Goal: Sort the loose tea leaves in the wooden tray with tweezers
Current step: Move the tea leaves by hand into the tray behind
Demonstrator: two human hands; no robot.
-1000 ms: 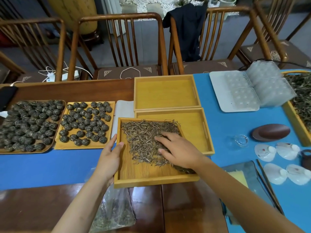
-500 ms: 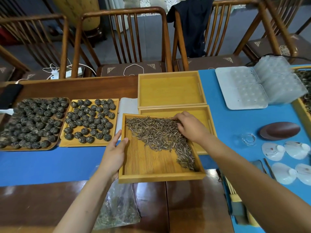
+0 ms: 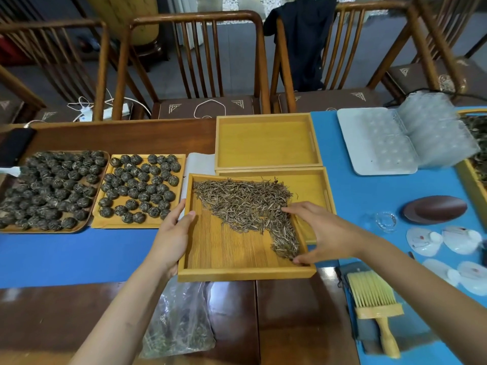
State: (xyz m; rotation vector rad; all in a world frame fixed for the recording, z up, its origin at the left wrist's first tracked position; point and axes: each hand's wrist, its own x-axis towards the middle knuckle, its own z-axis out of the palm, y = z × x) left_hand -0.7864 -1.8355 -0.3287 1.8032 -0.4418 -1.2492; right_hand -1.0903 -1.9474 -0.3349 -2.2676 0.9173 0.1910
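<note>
A square wooden tray [image 3: 237, 272] lies in front of me, its far edge resting on another tray. Loose brown tea leaves [image 3: 245, 204] cover its far half and trail down the right side. My left hand [image 3: 171, 238] holds the tray's left wall, thumb over the rim and fingers along the outside. My right hand [image 3: 321, 233] is spread over the tray's right side, with fingertips touching the leaves and the thumb near the front right corner. Neither hand holds tweezers.
Two empty wooden trays [image 3: 266, 143] stand behind. Two trays of rolled tea balls [image 3: 139, 188] sit at left. A bag of leaves [image 3: 179, 322] lies in front, a brush [image 3: 374, 304] at right. Plastic moulds [image 3: 379, 143], a dark dish [image 3: 434, 209] and white lids [image 3: 424, 241] fill the blue mat.
My right hand has come back from the tray's far right corner to its near right side, spreading over the trail of leaves. My left hand stays on the tray's left wall.
</note>
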